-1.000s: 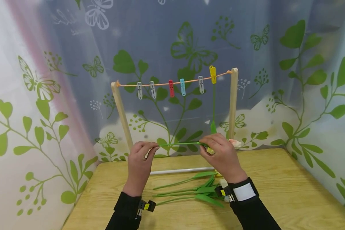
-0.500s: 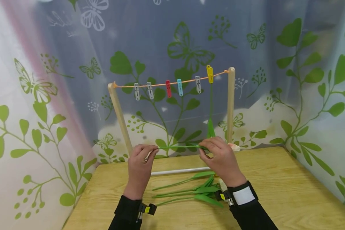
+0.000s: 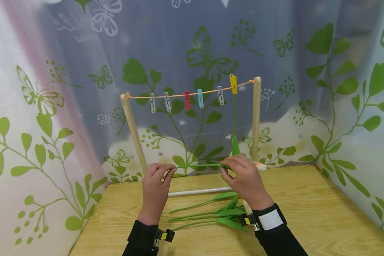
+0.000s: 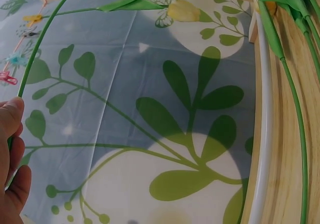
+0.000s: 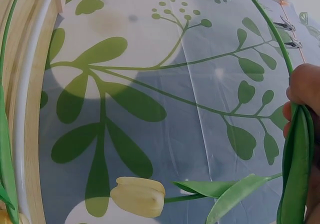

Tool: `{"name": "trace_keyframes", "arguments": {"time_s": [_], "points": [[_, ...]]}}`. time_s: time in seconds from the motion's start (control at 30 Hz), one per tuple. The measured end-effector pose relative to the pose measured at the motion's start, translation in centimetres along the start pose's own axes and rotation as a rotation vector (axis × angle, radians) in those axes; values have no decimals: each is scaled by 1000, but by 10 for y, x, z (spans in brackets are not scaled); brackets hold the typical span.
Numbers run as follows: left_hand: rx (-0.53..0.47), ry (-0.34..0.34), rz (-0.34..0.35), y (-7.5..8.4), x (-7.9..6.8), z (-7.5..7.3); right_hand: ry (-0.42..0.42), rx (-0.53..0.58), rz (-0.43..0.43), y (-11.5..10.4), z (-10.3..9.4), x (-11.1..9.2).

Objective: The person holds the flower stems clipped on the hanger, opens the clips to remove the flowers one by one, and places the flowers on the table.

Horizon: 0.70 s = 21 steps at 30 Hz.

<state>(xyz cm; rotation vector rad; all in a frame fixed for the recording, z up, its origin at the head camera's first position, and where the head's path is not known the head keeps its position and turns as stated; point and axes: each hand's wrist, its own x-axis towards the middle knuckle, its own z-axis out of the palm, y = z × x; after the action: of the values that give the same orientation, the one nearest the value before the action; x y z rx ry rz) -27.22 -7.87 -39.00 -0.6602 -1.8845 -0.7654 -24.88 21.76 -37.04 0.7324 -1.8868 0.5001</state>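
An artificial tulip is held level across the front of a small clothesline frame, its green stem (image 3: 198,165) stretched between both hands. My left hand (image 3: 155,192) pinches the stem's end between thumb and fingers. Near the leaves (image 5: 296,164), my right hand (image 3: 248,181) grips the same stem. A pale pink-white bloom (image 3: 260,165) shows just past the right hand. Behind it, a yellow tulip (image 5: 140,196) hangs head down from a yellow clothespin (image 3: 233,84) on the orange string (image 3: 179,95). The right hand hides that bloom in the head view.
Several more clothespins, including a red one (image 3: 187,100) and a blue one (image 3: 200,98), hang along the string. Wooden posts (image 3: 256,117) hold it up, with a white bar (image 3: 200,192) at the base. Several tulips (image 3: 211,213) lie on the wooden table (image 3: 323,213) below the hands.
The head view has shifted slightly. Both hands have lowered a little with the tulip, keeping the same hold on it.
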Motion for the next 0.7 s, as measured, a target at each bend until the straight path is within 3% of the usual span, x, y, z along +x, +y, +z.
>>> {"name": "trace_keyframes", "arguments": {"time_s": [0.7], "points": [[-3, -15, -10, -1, -2, -1, -26, 11, 9, -2, 1, -4]]}}
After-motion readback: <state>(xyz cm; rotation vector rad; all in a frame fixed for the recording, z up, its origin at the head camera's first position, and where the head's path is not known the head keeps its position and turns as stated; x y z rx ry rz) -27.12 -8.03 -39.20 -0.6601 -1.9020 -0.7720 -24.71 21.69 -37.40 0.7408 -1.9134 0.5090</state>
